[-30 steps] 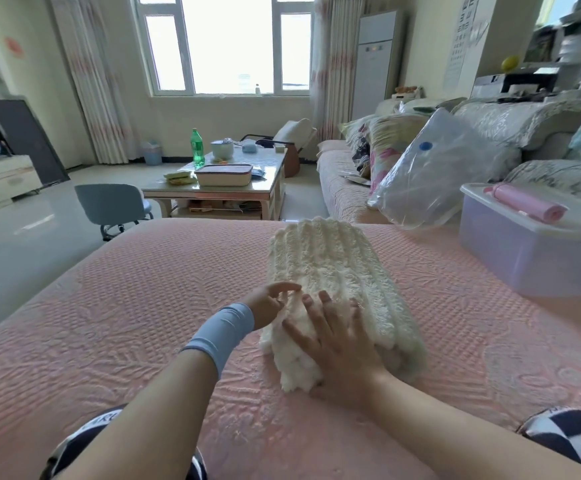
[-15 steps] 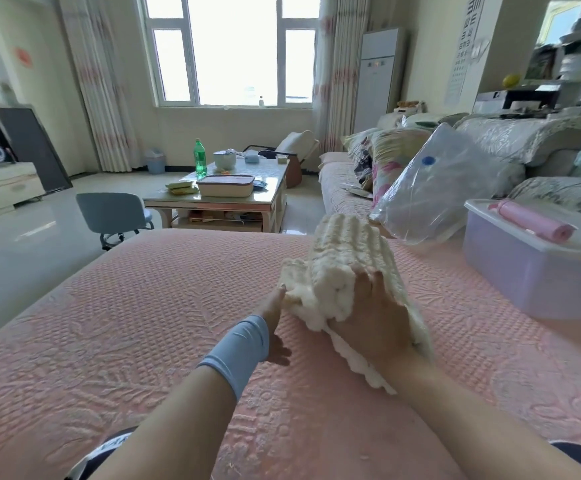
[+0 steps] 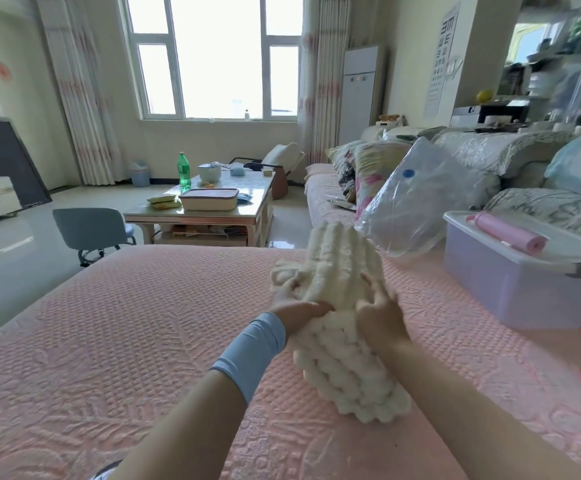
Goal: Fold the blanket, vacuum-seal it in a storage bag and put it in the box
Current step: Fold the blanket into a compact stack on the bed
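Note:
The folded cream blanket, thick and bumpy, is lifted off the pink bedspread, its near end hanging down. My left hand grips its left side from underneath. My right hand grips its right side, fingers curled into the fabric. A clear vacuum storage bag with a blue valve leans against the sofa, beyond the blanket to the right. The translucent lidded storage box stands on the bed at the right, with a pink roll lying on its lid.
A sofa with cushions runs along the right. A coffee table with a green bottle, a tray and bowls stands beyond the bed's far edge. A grey swivel chair is on the floor at the left.
The blanket lay flat under both palms one second ago. Both hands have since taken hold of it and raised it off the bedspread, tilting its far end upward.

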Motion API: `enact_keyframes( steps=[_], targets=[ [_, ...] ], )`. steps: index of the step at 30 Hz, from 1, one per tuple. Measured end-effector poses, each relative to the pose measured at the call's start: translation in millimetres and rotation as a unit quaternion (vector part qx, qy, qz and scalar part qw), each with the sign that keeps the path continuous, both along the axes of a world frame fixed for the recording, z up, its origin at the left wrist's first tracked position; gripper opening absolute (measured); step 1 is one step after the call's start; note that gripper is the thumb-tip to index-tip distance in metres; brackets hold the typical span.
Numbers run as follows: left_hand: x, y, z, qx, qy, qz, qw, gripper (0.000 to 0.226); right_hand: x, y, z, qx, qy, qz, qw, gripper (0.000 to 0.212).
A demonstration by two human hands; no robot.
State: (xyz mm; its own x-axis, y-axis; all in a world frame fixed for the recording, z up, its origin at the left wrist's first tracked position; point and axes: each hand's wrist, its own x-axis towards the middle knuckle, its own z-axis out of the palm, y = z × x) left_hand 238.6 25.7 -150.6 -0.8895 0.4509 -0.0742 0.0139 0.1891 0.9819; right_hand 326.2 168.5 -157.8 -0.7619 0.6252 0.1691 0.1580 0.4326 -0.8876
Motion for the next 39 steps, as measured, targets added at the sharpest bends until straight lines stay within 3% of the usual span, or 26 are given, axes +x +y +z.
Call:
enact_keyframes(
  steps=[2,5,8,10,11,12,14,16,17,20,22,24,26,28,30,33,34,37,39],
  targets=[
    [1,7,9,-0.036,0.109,0.003,0.993,0.083,-3,-7,3,-0.080,0.047,0.058,0.994,0.068],
    [-6,2,31,-0.109,0.268,0.004,0.957,0.070,0,-7,-3,-0.187,0.108,0.154,0.964,0.089],
    [-10,-8,38,-0.241,0.428,0.012,0.871,0.064,-4,-15,-21,-0.179,0.092,0.238,0.950,0.095],
    [-13,-17,24,-0.281,0.496,0.000,0.822,0.059,-7,-24,-32,-0.129,0.019,0.242,0.961,0.079],
    [-16,-23,14,-0.298,0.507,-0.018,0.809,0.058,-8,-25,-35,-0.046,-0.025,0.233,0.971,0.063],
    [-19,-30,4,-0.329,0.509,-0.036,0.795,0.059,-8,-24,-35,0.082,-0.066,0.216,0.971,0.044],
    [-24,-42,-14,-0.405,0.499,-0.069,0.763,0.068,-7,-21,-30,0.348,-0.109,0.127,0.923,0.022],
    [-24,-45,-24,-0.444,0.489,-0.107,0.743,0.082,-11,-15,-23,0.503,-0.009,0.063,0.862,0.028],
    [-23,-44,-26,-0.459,0.484,-0.126,0.734,0.088,-15,-10,-21,0.538,0.030,0.064,0.840,0.048],
    [-17,-38,-22,-0.502,0.442,-0.178,0.722,0.095,-24,10,-20,0.593,-0.072,0.164,0.785,0.114],
    [-11,-29,-16,-0.507,0.375,-0.200,0.750,0.086,-31,22,-28,0.595,-0.177,0.193,0.760,0.134],
    [-7,-12,-12,-0.506,0.346,-0.175,0.771,0.073,-41,24,-34,0.581,-0.223,0.194,0.758,0.145],
    [-4,4,-11,-0.515,0.386,-0.106,0.758,0.063,-52,21,-38,0.563,-0.212,0.191,0.776,0.140],
    [-4,14,-18,-0.509,0.475,-0.038,0.717,0.053,-57,22,-43,0.551,-0.186,0.186,0.792,0.124],
    [-5,17,-32,-0.502,0.531,-0.027,0.682,0.059,-58,32,-50,0.560,-0.158,0.187,0.792,0.111],
    [-11,11,-49,-0.521,0.447,-0.069,0.723,0.110,-57,55,-55,0.565,-0.181,0.201,0.780,0.121],
    [-15,10,-53,-0.537,0.429,-0.082,0.722,0.124,-57,63,-57,0.575,-0.205,0.200,0.766,0.127],
    [-23,11,-58,-0.569,0.433,-0.104,0.691,0.132,-60,77,-64,0.586,-0.223,0.193,0.754,0.124],
    [-28,15,-57,-0.574,0.436,-0.101,0.686,0.124,-64,76,-64,0.575,-0.209,0.167,0.773,0.101]
  ],
)
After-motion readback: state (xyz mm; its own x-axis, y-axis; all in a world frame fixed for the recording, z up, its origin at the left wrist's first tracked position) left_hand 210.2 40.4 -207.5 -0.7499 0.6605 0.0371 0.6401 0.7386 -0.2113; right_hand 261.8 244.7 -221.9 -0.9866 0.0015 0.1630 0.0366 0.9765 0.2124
